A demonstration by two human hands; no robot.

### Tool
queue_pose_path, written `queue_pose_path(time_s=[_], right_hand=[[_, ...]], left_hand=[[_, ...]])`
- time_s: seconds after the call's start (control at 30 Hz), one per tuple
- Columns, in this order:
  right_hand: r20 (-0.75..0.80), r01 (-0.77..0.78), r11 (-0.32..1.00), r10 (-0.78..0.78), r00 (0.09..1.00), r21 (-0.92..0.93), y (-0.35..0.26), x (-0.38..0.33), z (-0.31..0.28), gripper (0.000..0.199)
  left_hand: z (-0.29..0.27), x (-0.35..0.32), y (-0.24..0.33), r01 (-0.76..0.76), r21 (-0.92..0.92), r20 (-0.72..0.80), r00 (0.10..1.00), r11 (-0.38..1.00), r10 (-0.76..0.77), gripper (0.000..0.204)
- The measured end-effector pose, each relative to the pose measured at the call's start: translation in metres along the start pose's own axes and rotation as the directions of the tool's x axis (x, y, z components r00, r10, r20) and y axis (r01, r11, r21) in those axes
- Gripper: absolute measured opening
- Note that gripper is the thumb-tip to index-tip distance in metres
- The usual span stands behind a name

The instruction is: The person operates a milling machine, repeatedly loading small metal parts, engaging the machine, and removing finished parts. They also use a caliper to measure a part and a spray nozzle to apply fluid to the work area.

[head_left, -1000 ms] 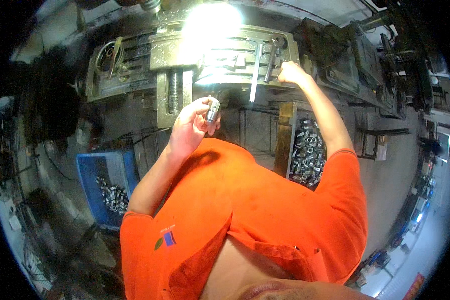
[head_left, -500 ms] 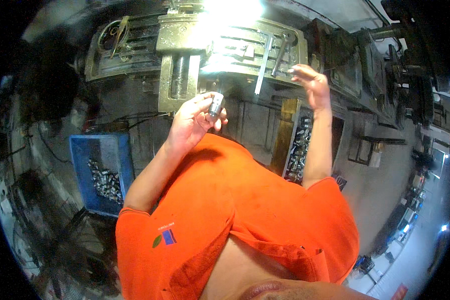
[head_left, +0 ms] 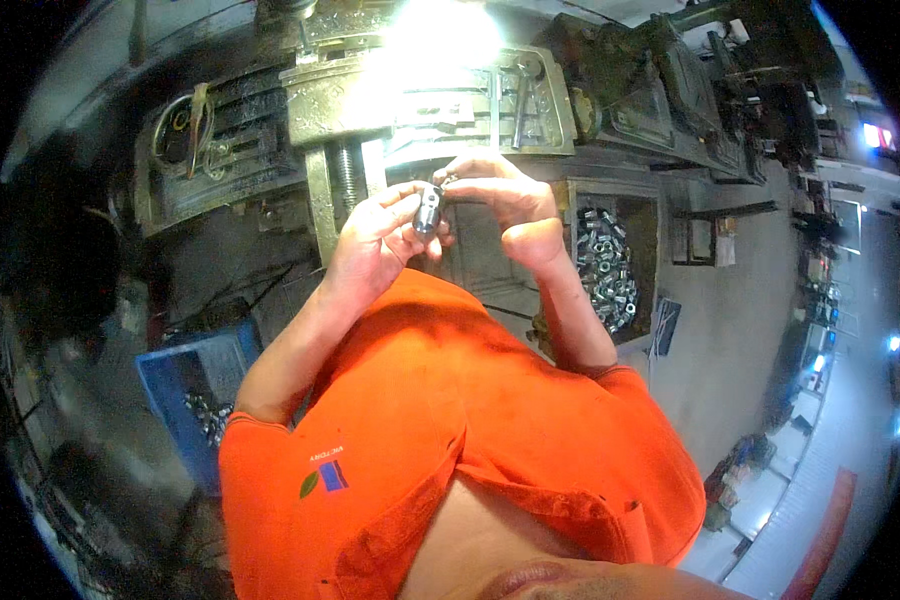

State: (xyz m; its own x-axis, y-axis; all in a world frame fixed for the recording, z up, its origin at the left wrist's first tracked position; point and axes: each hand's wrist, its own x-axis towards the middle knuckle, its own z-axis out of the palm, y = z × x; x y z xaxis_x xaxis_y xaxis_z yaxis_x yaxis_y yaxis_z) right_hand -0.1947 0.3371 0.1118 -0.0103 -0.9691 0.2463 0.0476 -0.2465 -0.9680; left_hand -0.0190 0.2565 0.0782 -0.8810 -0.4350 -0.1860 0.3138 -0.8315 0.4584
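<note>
A shiny metal cylinder with a round hole in its side sits in my left hand, between the thumb and fingers. My right hand has come up to the cylinder's upper end, with thumb and fingers drawn together there. A small dark bit shows at those fingertips, too small to name. Both hands are just in front of the machine table, below a glaring lamp.
A blue bin with metal parts is low on the left. At the right, a box holds many metal fittings. A flat bar and a wrench-like tool lie on the machine table. A coiled cable rests at its left.
My right hand has swung in from the far right, beside the tools, to the cylinder's upper end, and its fingers have closed. My left hand still holds the cylinder. The view has turned slightly.
</note>
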Motion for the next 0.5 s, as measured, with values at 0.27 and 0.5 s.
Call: queue_pose_path(time_s=[0.27, 0.5], right_hand=[[-0.196, -0.111, 0.99, 0.127, 0.972, 0.091, 0.001, 0.019, 0.041, 0.055], [-0.22, -0.128, 0.982, 0.095, 0.971, -0.14, -0.001, 0.026, 0.046, 0.052]], left_hand=[[-0.019, 0.002, 0.03, 0.082, -0.039, 0.048, 0.996, 0.996, -0.08, 0.03], [-0.033, 0.002, 0.04, 0.117, 0.0, 0.097, 0.988, 0.993, -0.116, 0.028]])
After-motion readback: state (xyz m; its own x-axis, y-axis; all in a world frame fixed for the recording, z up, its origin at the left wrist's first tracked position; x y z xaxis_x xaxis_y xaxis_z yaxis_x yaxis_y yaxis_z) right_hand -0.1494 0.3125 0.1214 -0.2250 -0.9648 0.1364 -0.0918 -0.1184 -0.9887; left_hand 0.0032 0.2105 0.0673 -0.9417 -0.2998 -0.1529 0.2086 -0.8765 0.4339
